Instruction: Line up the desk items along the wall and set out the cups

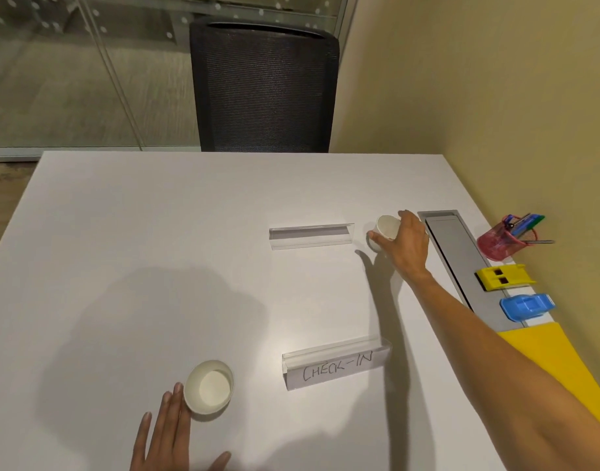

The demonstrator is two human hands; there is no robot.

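Observation:
My right hand (407, 244) is closed around a white paper cup (384, 231), tilted, just right of a clear acrylic sign holder (311, 236). A second white paper cup (209, 386) stands upright near the front of the white table (128, 239); my left hand (171, 436) lies flat with fingers apart, a fingertip touching that cup's side. Along the right wall sit a pink mesh pen holder (504, 241), a yellow stapler (504, 277), a blue stapler (526, 307) and a yellow folder (557, 358).
A clear sign holder with a "CHECK-IN" card (336, 367) stands at the front middle. A grey cable tray lid (451, 249) runs along the table's right side. A black mesh chair (263, 86) is behind the far edge, with a glass partition behind it.

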